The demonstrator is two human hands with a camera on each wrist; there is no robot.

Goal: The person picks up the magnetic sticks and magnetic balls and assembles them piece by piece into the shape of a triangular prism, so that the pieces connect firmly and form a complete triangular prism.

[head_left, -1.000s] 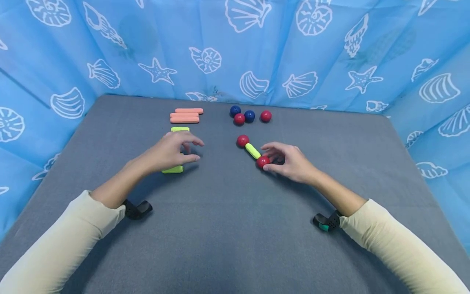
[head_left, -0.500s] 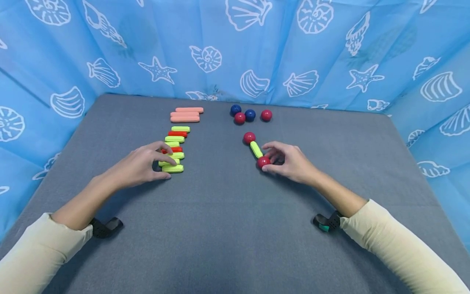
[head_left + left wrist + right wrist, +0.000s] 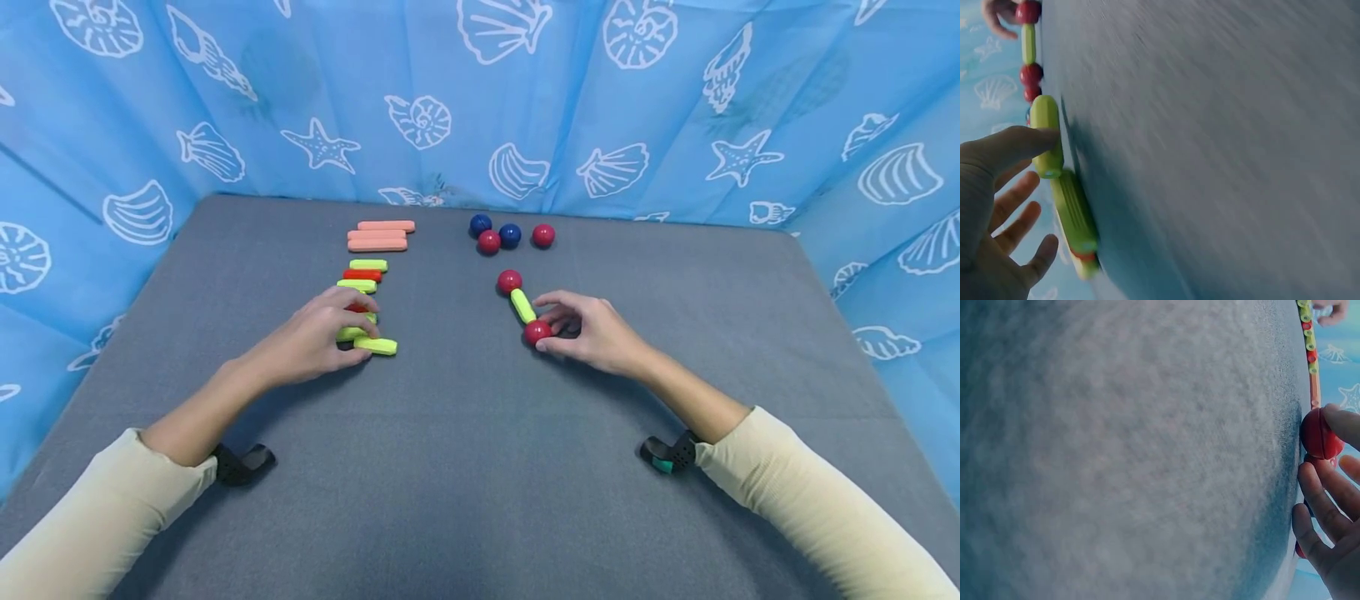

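My left hand (image 3: 315, 337) pinches a short yellow-green stick (image 3: 378, 346) between thumb and fingers; in the left wrist view the stick (image 3: 1045, 112) shows under the thumb. Behind it, other yellow-green sticks (image 3: 356, 286) and red sticks (image 3: 362, 275) lie in a column, partly hidden by the hand. My right hand (image 3: 596, 333) holds a red ball (image 3: 537, 332) with thumb and fingertips. From that ball a yellow-green stick (image 3: 523, 307) runs away to a second red ball (image 3: 510, 282), ends touching. A seam shows around the held ball (image 3: 1317, 434) in the right wrist view.
Salmon-pink sticks (image 3: 377, 245) lie together at the back left of the grey cloth-covered table (image 3: 480, 467). Two blue balls (image 3: 510, 236) and two red balls (image 3: 543, 235) stand near the back edge. A blue shell-print curtain (image 3: 450, 83) surrounds the table's back and sides.
My left hand moved back left to the stick column, took the nearest yellow-green stick and shifted it right. The far ball and its stick swung slightly right while the right hand stayed put.
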